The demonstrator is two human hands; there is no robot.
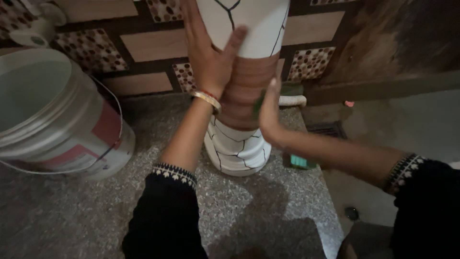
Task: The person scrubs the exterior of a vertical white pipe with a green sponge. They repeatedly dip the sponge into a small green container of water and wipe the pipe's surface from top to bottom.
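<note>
A tall vase point(242, 144), white with black crack lines and a brown ribbed band round its middle, stands upright on a speckled stone slab point(249, 211). My left hand point(208, 52) lies flat against its left side, fingers spread upward, with a bangle at the wrist. My right hand point(269, 112) presses a green scrub pad point(258, 103) against the brown band on the right side. The pad is mostly hidden by my fingers.
A large white plastic bucket point(57, 115) with a red patch and wire handle stands at the left on the slab. A small green block point(302, 162) lies at the slab's right edge. Behind is a tiled wall; the floor with a drain grate point(328, 128) lies lower at right.
</note>
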